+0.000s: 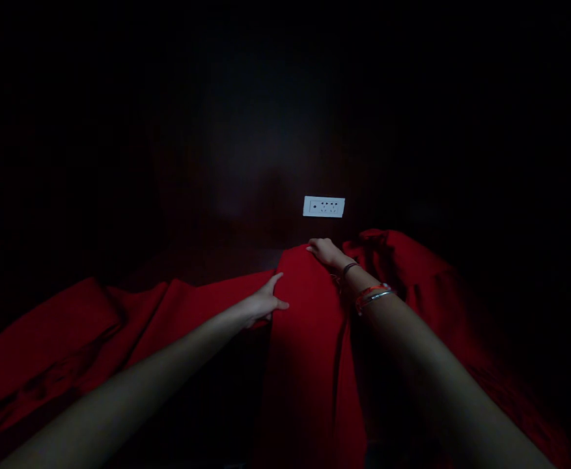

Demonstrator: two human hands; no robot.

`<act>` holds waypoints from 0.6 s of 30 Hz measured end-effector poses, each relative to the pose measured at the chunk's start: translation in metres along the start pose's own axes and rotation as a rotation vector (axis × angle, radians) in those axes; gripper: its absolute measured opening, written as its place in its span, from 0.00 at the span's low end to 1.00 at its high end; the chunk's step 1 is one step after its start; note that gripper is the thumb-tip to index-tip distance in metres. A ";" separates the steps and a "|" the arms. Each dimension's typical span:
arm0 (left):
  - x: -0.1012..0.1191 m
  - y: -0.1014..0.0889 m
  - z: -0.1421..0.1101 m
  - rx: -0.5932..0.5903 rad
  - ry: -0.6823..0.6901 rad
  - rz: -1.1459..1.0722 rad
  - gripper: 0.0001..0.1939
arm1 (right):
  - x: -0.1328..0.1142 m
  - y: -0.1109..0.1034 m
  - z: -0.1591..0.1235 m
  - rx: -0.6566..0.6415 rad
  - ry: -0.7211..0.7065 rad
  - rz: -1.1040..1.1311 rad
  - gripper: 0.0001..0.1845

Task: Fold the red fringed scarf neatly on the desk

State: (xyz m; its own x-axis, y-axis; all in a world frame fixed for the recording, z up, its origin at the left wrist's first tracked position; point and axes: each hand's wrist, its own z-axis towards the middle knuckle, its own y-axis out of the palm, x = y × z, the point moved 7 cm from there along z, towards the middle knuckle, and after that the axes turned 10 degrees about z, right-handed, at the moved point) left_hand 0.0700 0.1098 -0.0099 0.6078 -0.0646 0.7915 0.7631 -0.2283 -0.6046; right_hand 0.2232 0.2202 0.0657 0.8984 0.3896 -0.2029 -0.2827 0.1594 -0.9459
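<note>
Resting the left hand [264, 302], thumb and finger spread open, against the red cloth [307, 296] below and left of the wall socket [323, 206]. Curving the right hand [325, 251] over cloth just below the socket; cannot tell if gripping. Looks fairly smooth below the socket, with folds left either side.

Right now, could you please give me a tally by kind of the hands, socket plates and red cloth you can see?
Hands: 2 (left hand, right hand)
Socket plate: 1
Red cloth: number of pieces unclear in the dark, so not counted
Total counted: 3
</note>
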 end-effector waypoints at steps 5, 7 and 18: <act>-0.007 -0.039 0.015 0.164 0.098 0.460 0.17 | 0.014 0.005 0.000 -0.022 0.026 -0.098 0.16; -0.012 -0.032 0.019 0.052 0.100 0.611 0.21 | 0.011 0.011 -0.004 0.002 0.064 -0.160 0.16; -0.020 0.009 0.003 -0.199 0.080 0.842 0.47 | -0.036 0.058 -0.110 -0.415 0.306 0.114 0.38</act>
State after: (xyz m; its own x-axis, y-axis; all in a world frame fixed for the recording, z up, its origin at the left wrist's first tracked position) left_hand 0.0653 0.1117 -0.0317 0.9299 -0.3551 0.0964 0.0094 -0.2391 -0.9710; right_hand 0.2110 0.1158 -0.0095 0.9442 0.0907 -0.3166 -0.2835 -0.2657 -0.9214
